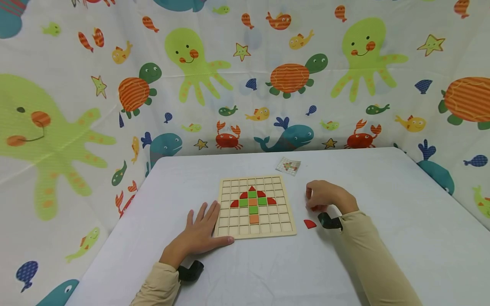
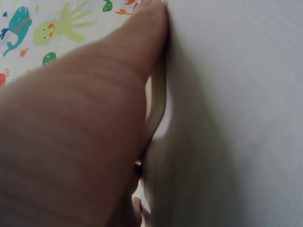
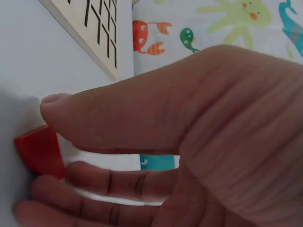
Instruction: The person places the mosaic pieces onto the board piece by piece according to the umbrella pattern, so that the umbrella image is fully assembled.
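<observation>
A wooden grid board lies on the table with a rocket-like figure of red, green and orange pieces on it. My left hand rests spread along its left side, fingers at the edge and thumb at the lower-left corner; the thumb fills much of the left wrist view. Right of the board, my right hand is low over the table with curled fingers. It pinches a red curved-edge piece between thumb and fingertips. A red quarter-circle piece lies just below that hand.
A small pattern card lies behind the board on the white-covered table. A sea-animal curtain hangs at the back and sides. Each wrist wears a black camera.
</observation>
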Tool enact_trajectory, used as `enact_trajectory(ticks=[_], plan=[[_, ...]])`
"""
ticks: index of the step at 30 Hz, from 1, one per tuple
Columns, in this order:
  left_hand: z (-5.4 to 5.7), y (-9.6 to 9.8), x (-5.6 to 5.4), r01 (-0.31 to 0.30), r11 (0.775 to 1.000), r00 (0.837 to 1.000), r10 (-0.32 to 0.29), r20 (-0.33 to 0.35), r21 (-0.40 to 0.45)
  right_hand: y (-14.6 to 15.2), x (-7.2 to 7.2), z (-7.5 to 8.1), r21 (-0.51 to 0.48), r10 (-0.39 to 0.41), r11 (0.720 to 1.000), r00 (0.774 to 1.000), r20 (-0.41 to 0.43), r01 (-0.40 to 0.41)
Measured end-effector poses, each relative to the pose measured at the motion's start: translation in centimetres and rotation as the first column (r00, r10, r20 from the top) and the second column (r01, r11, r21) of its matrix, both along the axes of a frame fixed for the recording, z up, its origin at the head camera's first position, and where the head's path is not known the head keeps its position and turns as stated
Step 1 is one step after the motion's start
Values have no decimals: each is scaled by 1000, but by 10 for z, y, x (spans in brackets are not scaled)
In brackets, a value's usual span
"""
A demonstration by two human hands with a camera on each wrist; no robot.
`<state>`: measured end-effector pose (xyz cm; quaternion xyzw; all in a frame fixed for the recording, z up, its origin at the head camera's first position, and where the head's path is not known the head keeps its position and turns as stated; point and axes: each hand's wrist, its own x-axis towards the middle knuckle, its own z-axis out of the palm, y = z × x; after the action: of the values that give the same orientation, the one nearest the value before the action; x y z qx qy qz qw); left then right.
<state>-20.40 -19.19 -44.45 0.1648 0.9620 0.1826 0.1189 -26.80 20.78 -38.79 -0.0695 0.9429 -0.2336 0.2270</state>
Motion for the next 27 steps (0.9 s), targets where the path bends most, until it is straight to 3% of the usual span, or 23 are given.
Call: enact_trajectory(ticks=[6,10,27], plan=[[1,0,1,3,1000,1000,-3,0,6,-4,-5,-7,-40,108,993,988,-108,-113],[1,0,1,3,1000,1000,-3,-1,5,-7,-7,-11,-45,119,991,982,-145,-127],[0,0,0,2,1000,1000,-2,-1,5,-15,-15,-25,-65,19,997,971,-237,-36]])
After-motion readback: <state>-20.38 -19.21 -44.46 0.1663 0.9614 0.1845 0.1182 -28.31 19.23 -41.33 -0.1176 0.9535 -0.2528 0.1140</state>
